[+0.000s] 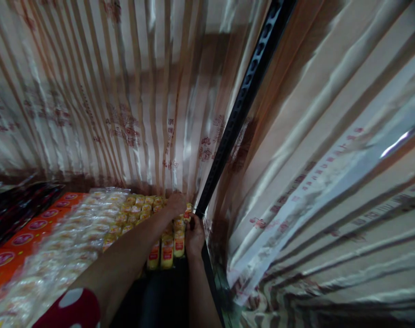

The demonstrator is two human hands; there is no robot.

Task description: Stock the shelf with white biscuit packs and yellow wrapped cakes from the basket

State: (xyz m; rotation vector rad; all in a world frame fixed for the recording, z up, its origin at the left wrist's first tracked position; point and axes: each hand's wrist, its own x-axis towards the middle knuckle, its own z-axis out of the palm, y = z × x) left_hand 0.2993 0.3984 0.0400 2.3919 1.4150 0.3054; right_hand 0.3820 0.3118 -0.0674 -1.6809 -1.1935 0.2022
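Rows of small yellow snack packets (166,251) with red-and-white labels stand close together on a dark shelf (169,291). My left hand (176,203) reaches over them to the back right corner; its fingers are turned away and hidden. Just below it, my right hand (195,238) is bent round the right end of the rows, with thumb and fingers closed at a yellow packet (187,212) between the two hands. The dim light and blur hide the exact contact.
A black slotted metal post (241,100) rises right beside my right hand. Printed, pleated plastic sheeting (153,100) hangs behind and to the right. Clear-wrapped packets (71,237), an orange printed strip (26,237) and dark packages (19,205) lie to the left.
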